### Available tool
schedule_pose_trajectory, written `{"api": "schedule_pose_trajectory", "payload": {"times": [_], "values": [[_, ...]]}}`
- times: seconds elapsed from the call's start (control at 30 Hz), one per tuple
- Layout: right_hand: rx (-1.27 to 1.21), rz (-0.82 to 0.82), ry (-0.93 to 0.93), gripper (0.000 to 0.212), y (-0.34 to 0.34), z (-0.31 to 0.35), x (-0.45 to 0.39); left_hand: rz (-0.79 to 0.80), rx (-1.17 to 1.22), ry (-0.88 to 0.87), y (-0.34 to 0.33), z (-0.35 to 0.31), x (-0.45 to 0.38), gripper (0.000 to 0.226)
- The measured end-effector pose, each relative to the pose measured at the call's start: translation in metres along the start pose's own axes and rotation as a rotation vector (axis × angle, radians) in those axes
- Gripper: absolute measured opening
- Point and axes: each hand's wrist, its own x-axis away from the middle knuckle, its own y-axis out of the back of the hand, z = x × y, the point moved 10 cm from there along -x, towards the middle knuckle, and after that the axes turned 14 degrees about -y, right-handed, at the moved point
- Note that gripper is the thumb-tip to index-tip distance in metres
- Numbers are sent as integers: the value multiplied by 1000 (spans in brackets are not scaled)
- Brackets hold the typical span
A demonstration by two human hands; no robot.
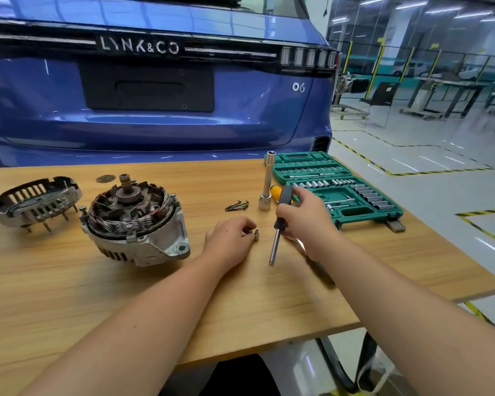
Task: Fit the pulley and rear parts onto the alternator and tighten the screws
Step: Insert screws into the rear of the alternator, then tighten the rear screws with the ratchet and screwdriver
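The alternator (pixel 135 221) lies on the wooden table (pixel 69 295) with its copper windings and shaft facing up. Its slotted rear cover (pixel 35 202) sits apart to the left, studs pointing down. A flat round disc (pixel 105 178) lies behind the alternator. Several long screws (pixel 237 205) are piled near the table's middle. My left hand (pixel 230 238) rests on the table, fingertips pinching a small socket (pixel 255 234). My right hand (pixel 306 221) grips a driver handle (pixel 280 224) with a black and yellow grip, its steel shaft pointing down at the table.
A tall deep socket (pixel 266 181) stands upright beside an open green socket set case (pixel 337 187) at the table's right. A blue car's rear (pixel 155 81) fills the space behind the table. The table's right edge drops off to a marked workshop floor.
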Motion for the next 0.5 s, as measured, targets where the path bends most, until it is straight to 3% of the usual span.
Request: {"api": "schedule_pose_trajectory", "payload": {"times": [0.2, 0.33, 0.5], "values": [[-147, -90, 219, 69, 3, 30, 20, -1, 35, -43, 6, -4, 29, 32], [8, -139, 346, 64, -20, 46, 42, 15, 22, -69, 8, -7, 54, 33], [234, -71, 497, 62, -64, 50, 78, 8, 28, -28, 19, -2, 85, 27]]}}
